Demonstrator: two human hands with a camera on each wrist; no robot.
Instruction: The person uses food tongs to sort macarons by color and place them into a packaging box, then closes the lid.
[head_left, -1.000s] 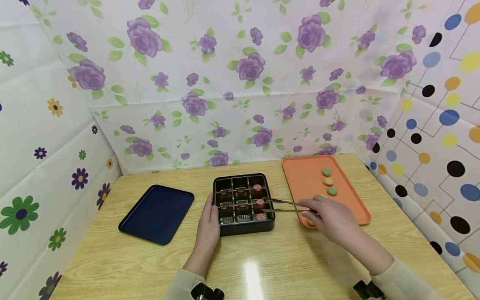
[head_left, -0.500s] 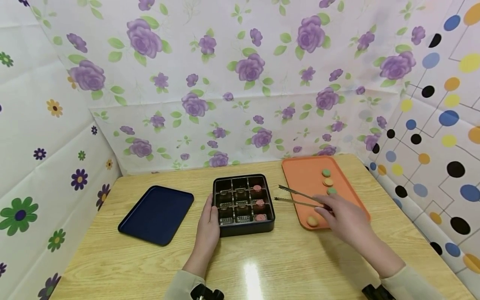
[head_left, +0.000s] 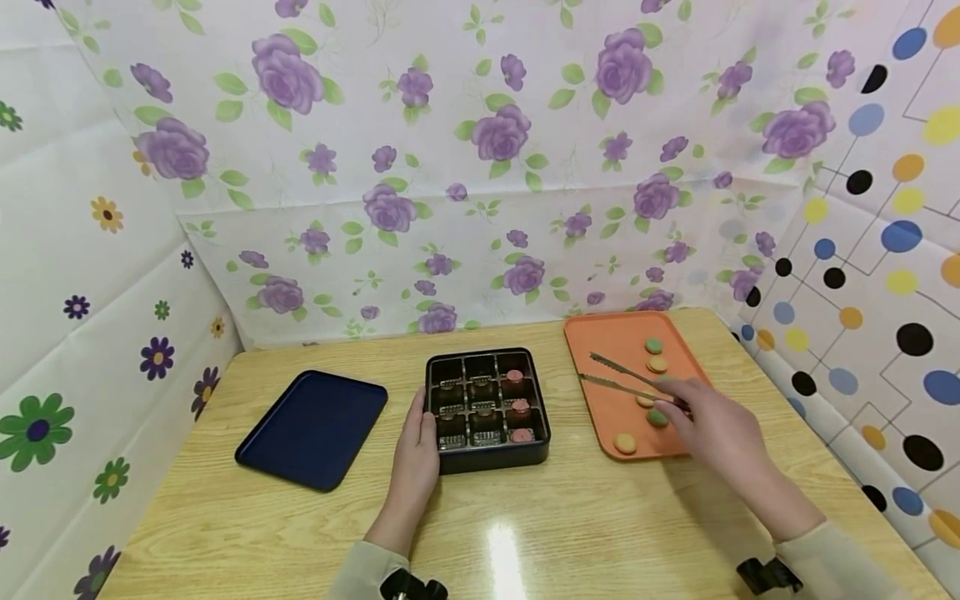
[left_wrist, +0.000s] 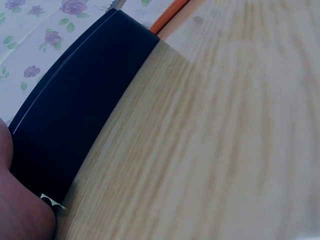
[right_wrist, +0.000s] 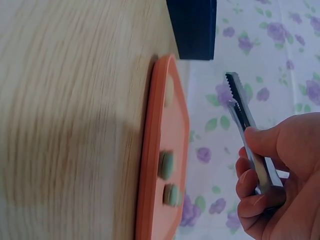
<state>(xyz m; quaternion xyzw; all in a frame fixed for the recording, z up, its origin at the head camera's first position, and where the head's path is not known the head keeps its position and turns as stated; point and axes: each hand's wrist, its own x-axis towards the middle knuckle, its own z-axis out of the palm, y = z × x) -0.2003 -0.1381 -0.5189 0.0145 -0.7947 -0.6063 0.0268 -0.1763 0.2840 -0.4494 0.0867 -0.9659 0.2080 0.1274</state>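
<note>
My left hand (head_left: pixel 417 442) rests against the left side of a black compartment box (head_left: pixel 453 410) and touches its wall; the left wrist view shows that wall (left_wrist: pixel 75 115) beside my palm (left_wrist: pixel 20 210). Three pink macarons (head_left: pixel 521 405) fill the box's right column. My right hand (head_left: pixel 708 423) grips metal tongs (head_left: pixel 622 379), whose prongs stand apart and empty over the orange tray (head_left: pixel 607 350). On that tray lie several green and orange macarons (head_left: pixel 657 363). The right wrist view shows the tongs (right_wrist: pixel 245 115) in my fingers (right_wrist: pixel 260 145), above the tray (right_wrist: pixel 160 150).
A dark blue tray (head_left: pixel 315 425) lies on the wooden table (head_left: pixel 525 533) left of the box. Floral and dotted sheets wall in the table at the back and on both sides. The orange tray reaches close to the right wall.
My right hand has drawn the tongs away from the box and to the right, over the orange tray. The pink macaron stayed in the middle right cell. The left hand has not moved.
</note>
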